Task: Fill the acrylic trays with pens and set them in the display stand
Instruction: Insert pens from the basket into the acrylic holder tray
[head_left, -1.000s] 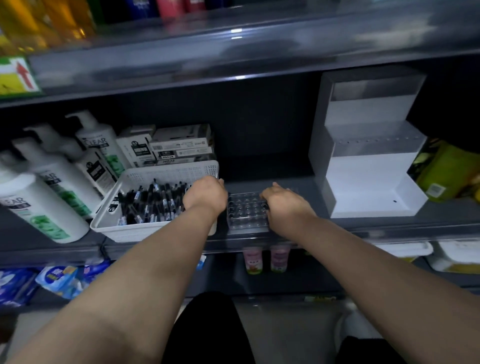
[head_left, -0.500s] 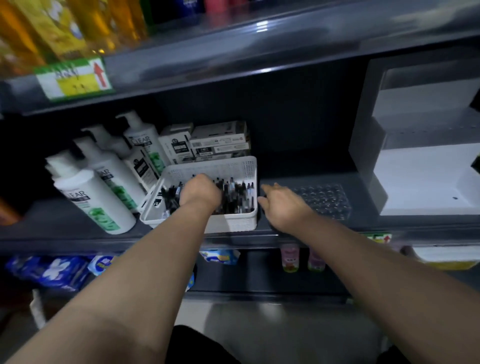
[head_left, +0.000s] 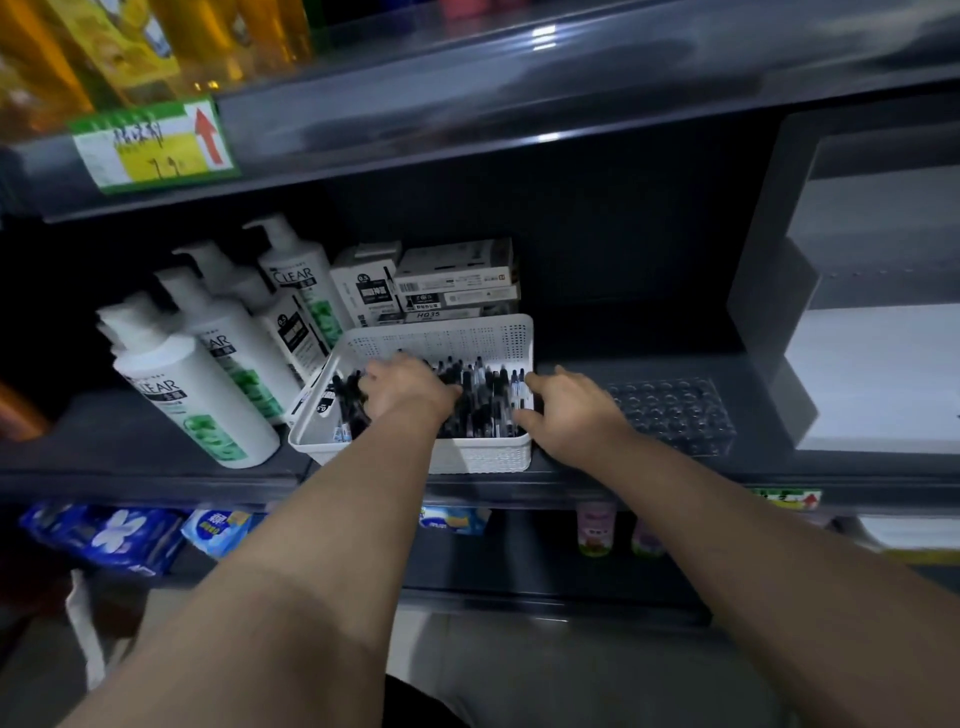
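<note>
Fingers (head_left: 540, 385) of the right hand (head_left: 574, 413) lie spread and fairly straight over the right rim of the white basket (head_left: 415, 457), tips at the pens (head_left: 483, 402) in mid-frame. Those of the left hand (head_left: 408, 389) dip among the pens, and I cannot tell whether they clamp any. Best gather a small bunch, all pointing one way, so each drops cleanly into a hole. The acrylic tray (head_left: 670, 410) lies penless just right of the basket, with the display stand (head_left: 872, 374) at the right edge. Shampoo bottles (head_left: 192, 395) and boxes (head_left: 457, 280) crowd the left and back, and the basket wall could snag a lifted bunch
</note>
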